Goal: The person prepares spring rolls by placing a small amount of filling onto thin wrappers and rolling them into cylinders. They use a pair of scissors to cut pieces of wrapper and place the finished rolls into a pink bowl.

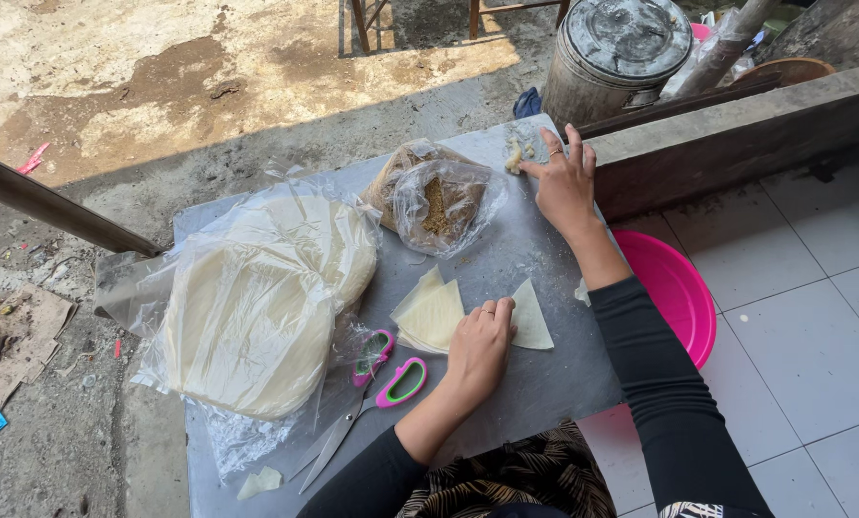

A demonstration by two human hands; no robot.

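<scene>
- Left hand (480,347): rests palm-down on the grey table (544,384), fingers loosely curled, fingertips pressing on a triangular wrapper piece (531,317). Nothing is gripped; contact is from above only.
- Stack of cut wrapper triangles (431,315): lies just beside the left hand, on its far-left side, flat on the table.
- Right hand (564,182): stretched to the far edge of the table, fingers spread, fingertips at a small lump of filling (517,156). Whether it pinches the lump, cannot tell.
- Clear bag of brown filling (439,197): between the two hands, toward the far side.
- Large round wrapper sheets in plastic (257,302): left part of the table.
- Scissors with pink-green handles (376,379): near the left wrist, untouched.
- Pink basin (683,288): on the tiled floor, partly under the right forearm.
</scene>
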